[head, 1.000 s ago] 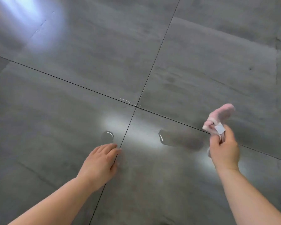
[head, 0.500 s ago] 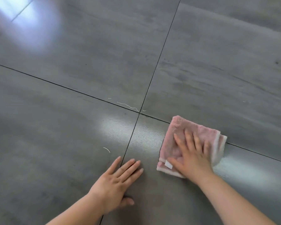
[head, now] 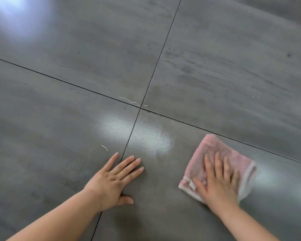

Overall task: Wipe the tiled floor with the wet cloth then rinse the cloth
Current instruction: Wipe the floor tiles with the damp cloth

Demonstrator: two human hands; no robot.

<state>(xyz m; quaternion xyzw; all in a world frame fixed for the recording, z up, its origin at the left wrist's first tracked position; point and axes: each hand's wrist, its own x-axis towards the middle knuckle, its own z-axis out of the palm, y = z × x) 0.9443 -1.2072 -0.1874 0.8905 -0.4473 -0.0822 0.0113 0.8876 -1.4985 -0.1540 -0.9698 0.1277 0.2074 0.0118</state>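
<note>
- Cloth (head: pixel 214 154): pink, folded to a rough square with pale edging, lying flat on the floor (head: pixel 233 66) in the near right tile, just below the grout line that runs down to the right. A small white tag shows at its near left corner, beside the thumb.
- Right hand (head: pixel 219 183): flat on top of the cloth, palm down, fingers (head: pixel 216 162) spread apart and pointing away from the person, thumb out to the left at the cloth's near edge. It presses on the cloth and does not clutch it; the far part and right side of the cloth stick out past the hand.
- Left hand (head: pixel 114 180): flat on the bare floor well to the left of the cloth, palm down, fingers stretched out and slightly apart, thumb tucked toward the near side. It lies across the grout line that runs toward the person, holding nothing.
- Wet patch (head: pixel 156 138): a bright, speckled sheen on the tile between the two hands and a little farther off, close to the cloth's left side but not touching it.
- Threads: a thin white squiggle (head: pixel 129 100) at the meeting point of the four tiles, and a short curved bit (head: pixel 105 147) just beyond the left fingertips.
- Floor: large grey tiles with dark grout lines crossing near the middle of the view; a pale glare sits at the far left corner.
</note>
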